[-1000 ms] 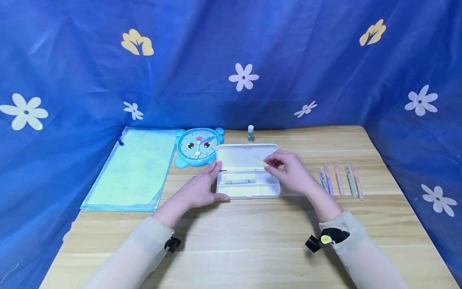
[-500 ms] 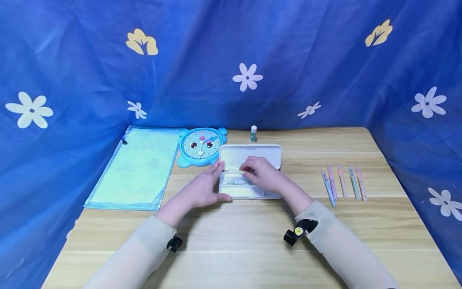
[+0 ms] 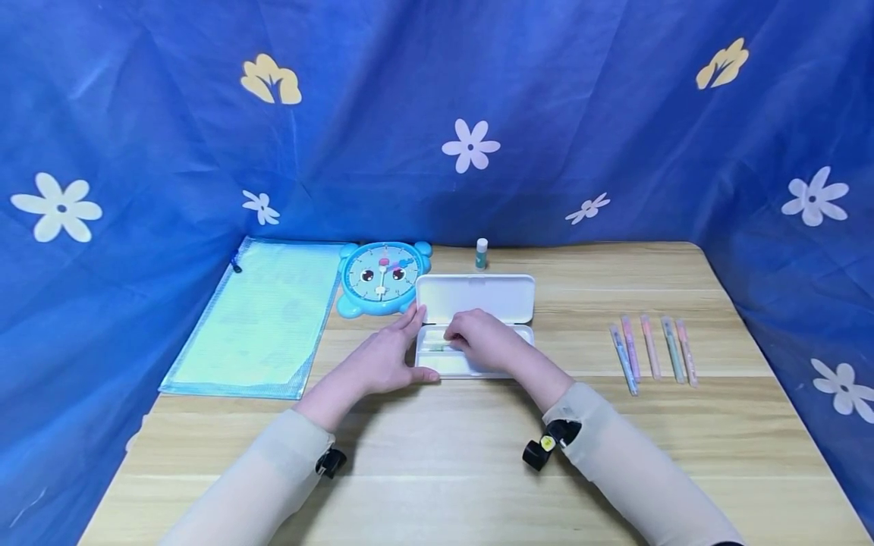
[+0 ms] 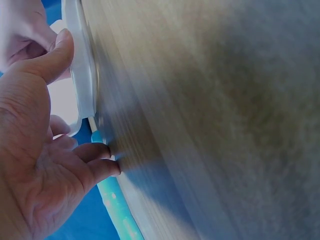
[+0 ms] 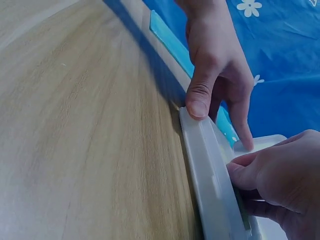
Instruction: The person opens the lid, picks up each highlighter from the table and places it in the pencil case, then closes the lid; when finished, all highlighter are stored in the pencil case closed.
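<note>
A white pencil case lies with its lid raised, in the middle of the table. My left hand holds its left end, the thumb on the front edge and the fingers toward the hinge. Down in the tray, my right hand pinches a slim pale-yellow pen, most of it hidden by the fingers. A green-and-white pen lies in the same compartment, partly covered by that hand. In the right wrist view, the right thumb and fingers are bent together inside the case wall.
A blue animal-faced toy clock lies just left of the lid. Farther left is a blue-edged mesh zip pouch. Behind the case stands a glue stick. Several pastel pens lie in a row on the right.
My right hand has carried the yellow pen leftward from beside the open lid and lowered it into the tray. The left hand keeps its hold on the case.
</note>
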`<state>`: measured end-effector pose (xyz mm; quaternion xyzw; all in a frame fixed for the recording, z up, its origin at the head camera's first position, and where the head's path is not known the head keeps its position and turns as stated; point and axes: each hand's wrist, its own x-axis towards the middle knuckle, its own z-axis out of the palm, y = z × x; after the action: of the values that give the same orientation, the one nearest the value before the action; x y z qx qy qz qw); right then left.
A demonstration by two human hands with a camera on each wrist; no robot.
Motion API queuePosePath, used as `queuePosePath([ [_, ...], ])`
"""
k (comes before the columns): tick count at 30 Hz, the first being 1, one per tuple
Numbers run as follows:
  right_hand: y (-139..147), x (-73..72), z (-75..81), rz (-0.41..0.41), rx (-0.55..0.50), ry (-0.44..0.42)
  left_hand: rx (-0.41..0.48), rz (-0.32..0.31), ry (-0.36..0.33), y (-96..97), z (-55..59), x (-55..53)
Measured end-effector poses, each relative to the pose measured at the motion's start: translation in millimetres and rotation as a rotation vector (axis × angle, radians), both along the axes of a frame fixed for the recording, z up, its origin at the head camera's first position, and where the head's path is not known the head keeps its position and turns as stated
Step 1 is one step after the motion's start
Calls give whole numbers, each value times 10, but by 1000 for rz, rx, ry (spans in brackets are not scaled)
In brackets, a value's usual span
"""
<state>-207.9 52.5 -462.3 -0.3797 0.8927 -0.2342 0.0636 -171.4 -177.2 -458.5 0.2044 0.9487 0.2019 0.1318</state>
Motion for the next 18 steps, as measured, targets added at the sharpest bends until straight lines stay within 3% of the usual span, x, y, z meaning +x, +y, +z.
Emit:
queuePosePath([
  [10,149,8,27,-18,-92,-29,-10,-7,10,21,7,7],
  [18,466,63,209,-75,-183,-62,-20,-3,5,15,-7,-11],
])
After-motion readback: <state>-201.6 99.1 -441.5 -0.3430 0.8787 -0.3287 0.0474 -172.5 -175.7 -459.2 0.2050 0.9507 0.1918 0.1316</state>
